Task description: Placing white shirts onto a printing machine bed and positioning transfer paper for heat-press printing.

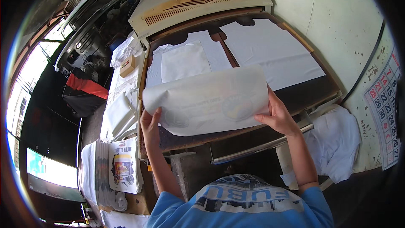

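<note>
I hold a curved sheet of white transfer paper (202, 97) in front of me; a faint print with round shapes shows on it. Its left edge is pinched by my left hand (151, 122), thumb on the near side. At the other end my right hand (278, 112) grips the paper in the same way. Beyond it, on the dark press bed (295, 95), lie two flat white fabric pieces. The right fabric piece (270, 52) is bare. Another white sheet (184, 61) rests on the left fabric piece (217, 52), partly behind my paper.
A cream press housing (202, 0) with vents stands behind the bed. Along its front runs a metal bar (263, 143). Printed sheets (123, 166) are stacked at left, below folded white cloth (120, 114) and a small box (127, 65). White cloth (333, 141) is heaped at right, beside a wall calendar (384, 105).
</note>
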Action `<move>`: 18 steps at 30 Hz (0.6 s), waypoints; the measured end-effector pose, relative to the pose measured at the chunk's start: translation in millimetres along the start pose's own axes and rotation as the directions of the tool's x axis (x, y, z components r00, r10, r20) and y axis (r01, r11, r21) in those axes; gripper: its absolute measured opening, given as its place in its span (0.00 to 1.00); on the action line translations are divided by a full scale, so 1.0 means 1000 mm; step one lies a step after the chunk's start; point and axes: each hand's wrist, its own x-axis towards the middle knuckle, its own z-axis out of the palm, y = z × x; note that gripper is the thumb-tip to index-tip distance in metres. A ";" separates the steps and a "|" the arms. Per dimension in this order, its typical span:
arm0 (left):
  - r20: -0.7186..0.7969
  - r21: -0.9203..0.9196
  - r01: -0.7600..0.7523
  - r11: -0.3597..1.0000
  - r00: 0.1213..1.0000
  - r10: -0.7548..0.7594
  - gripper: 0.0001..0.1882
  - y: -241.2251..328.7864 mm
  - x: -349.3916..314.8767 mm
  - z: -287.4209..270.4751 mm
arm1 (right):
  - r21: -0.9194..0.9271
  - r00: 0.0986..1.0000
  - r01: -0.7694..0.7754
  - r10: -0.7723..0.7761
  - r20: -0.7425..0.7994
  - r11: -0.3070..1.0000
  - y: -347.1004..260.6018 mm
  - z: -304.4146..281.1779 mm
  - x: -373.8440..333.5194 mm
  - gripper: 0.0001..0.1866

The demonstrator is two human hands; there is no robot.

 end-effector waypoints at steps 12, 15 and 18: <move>0.194 0.048 0.185 0.982 0.962 -0.191 0.30 -0.015 0.033 0.095 | 0.038 0.936 -0.290 0.292 -0.195 0.956 0.046 -0.129 0.062 0.25; 0.198 0.245 -0.117 0.962 0.978 0.069 0.23 0.002 0.081 0.154 | -0.184 0.907 -0.219 0.130 -0.401 0.958 0.045 -0.178 0.109 0.26; 0.102 0.124 -0.330 0.936 0.942 0.319 0.27 0.038 0.107 0.218 | -0.267 0.862 0.119 -0.233 -0.451 0.956 0.011 -0.226 0.144 0.26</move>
